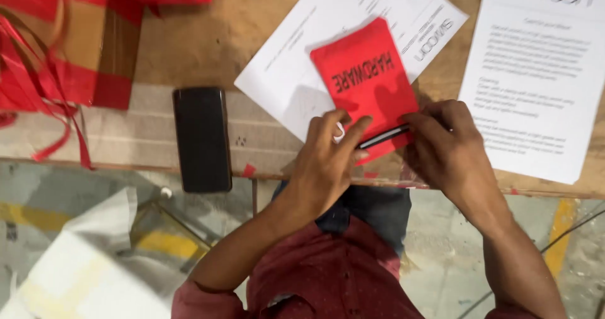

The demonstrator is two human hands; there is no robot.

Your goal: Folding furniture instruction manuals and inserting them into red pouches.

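- At the far left of the wooden surface [189,41] lies a heap of red fabric with loose red straps [38,60], untouched.
- A black phone [201,139] lies flat near the surface's front edge, well apart from both hands.
- The left hand [328,158] pinches the near-left corner of a red fabric pouch [368,82], its grip narrow, thumb and fingers closed on the cloth.
- The pouch rests on a white printed sheet [283,73], its mouth toward the person.
- A thin dark strip [381,136] shows at the pouch's mouth between the hands; what it is I cannot tell.
- The right hand [447,149] presses its fingertips on the pouch's near-right edge, closed on it.
- To do this well, I judge both hands should keep the mouth taut and level.
- A second printed sheet [535,86] lies at the far right.
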